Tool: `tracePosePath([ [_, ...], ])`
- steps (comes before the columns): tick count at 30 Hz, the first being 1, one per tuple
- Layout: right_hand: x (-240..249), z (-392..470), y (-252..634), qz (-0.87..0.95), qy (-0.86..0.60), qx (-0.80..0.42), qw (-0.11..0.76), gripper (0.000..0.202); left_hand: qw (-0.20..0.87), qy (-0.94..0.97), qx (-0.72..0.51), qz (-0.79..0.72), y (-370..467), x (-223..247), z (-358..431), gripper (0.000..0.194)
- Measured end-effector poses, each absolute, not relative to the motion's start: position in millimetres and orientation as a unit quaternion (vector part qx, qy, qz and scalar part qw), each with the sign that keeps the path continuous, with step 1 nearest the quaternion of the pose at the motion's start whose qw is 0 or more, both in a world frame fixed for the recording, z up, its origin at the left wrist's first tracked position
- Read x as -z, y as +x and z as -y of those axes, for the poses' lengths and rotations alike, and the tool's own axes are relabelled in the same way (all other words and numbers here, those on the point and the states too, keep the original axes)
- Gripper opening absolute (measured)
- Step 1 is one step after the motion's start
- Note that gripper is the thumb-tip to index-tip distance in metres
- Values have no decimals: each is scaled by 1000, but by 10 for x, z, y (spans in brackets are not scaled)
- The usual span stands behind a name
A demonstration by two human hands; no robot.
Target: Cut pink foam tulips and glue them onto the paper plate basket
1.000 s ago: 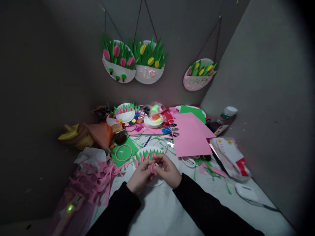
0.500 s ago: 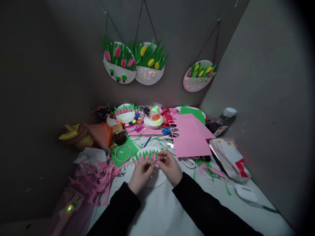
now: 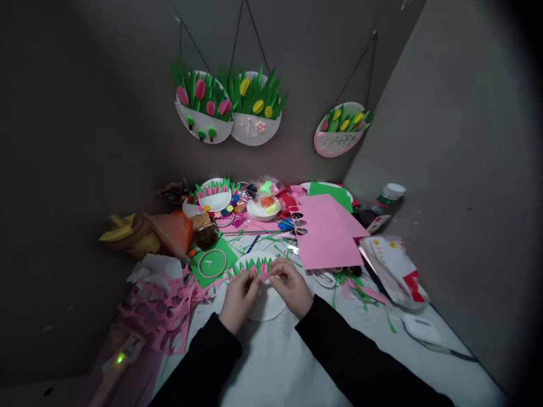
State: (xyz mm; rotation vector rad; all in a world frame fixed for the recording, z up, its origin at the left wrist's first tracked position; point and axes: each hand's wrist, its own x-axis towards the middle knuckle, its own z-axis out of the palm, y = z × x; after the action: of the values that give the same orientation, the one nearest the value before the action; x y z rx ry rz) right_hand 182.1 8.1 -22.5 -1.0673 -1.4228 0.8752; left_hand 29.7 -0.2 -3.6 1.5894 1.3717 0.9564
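Observation:
Between my two hands is a small pink paper piece (image 3: 264,277), pinched at its edges above a white paper plate (image 3: 268,310). My left hand (image 3: 240,298) grips it from the left with thumb and forefinger. From the right, my right hand (image 3: 292,287) pinches it the same way. Behind my fingers, green paper grass (image 3: 253,263) with pink paper tulips stands on the plate's far part. My hands cover some of these flowers.
Pink paper sheets (image 3: 328,237) lie at the right, green paper (image 3: 218,257) with a tape roll (image 3: 212,264) at the left. Punched pink scraps (image 3: 156,308) and a glue gun (image 3: 123,356) sit front left. Decorated plates (image 3: 257,130) hang on the wall. A bottle (image 3: 390,198) stands back right.
The pink paper piece has turned so more of its flat face shows between my fingers. My hands have drawn slightly apart. The view has shifted a little.

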Motion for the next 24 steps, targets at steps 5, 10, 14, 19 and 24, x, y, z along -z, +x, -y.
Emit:
tracePosePath([
  [5, 226, -75, 1821, 639, -478, -351, 491, 7, 358, 674, -352, -543, 272, 27, -1, 25],
  [10, 258, -78, 1807, 643, -488, -349, 477, 8, 344, 685, -344, -542, 273, 16, -1, 22],
  [14, 251, -83, 1800, 635, -495, -350, 478, 7, 351, 688, -341, -536, 281, 12, 18, 22],
  [19, 244, -81, 1794, 626, -502, -353, 482, 7, 384, 672, -348, -529, 310, -2, 44, 23],
  [24, 236, -46, 1777, 640, -497, -353, 467, 8, 410, 647, -353, -537, 340, 24, 40, 25],
])
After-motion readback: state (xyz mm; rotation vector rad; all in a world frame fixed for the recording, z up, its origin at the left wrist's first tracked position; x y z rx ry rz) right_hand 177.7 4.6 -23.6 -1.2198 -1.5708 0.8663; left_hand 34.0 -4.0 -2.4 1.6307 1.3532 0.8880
